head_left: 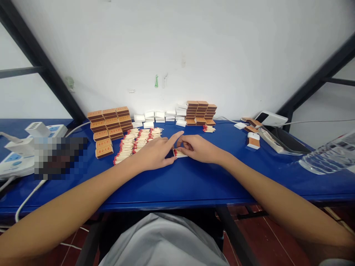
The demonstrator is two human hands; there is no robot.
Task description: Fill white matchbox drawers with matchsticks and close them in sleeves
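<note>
A small white matchbox tray (181,155) holding red-tipped matches (178,152) lies on the blue table between my hands. My left hand (158,152) is at its left end, thumb tip by the tray and index finger stretched out above it, apart from the thumb. Over the tray, my right hand (195,147) has its fingers curled in a pinch close to the matches and covers the tray's right part. What sits between those fingertips is hidden. Rows of loose matches (129,145) lie beyond and left of my left hand, partly covered by it.
Matchboxes (111,123) are stacked at the back left, others (201,112) at the back right of centre. White trays (159,116) line the wall. A small match pile (209,129) lies behind my right hand. A water bottle (330,155) lies right; a power strip (16,162) left.
</note>
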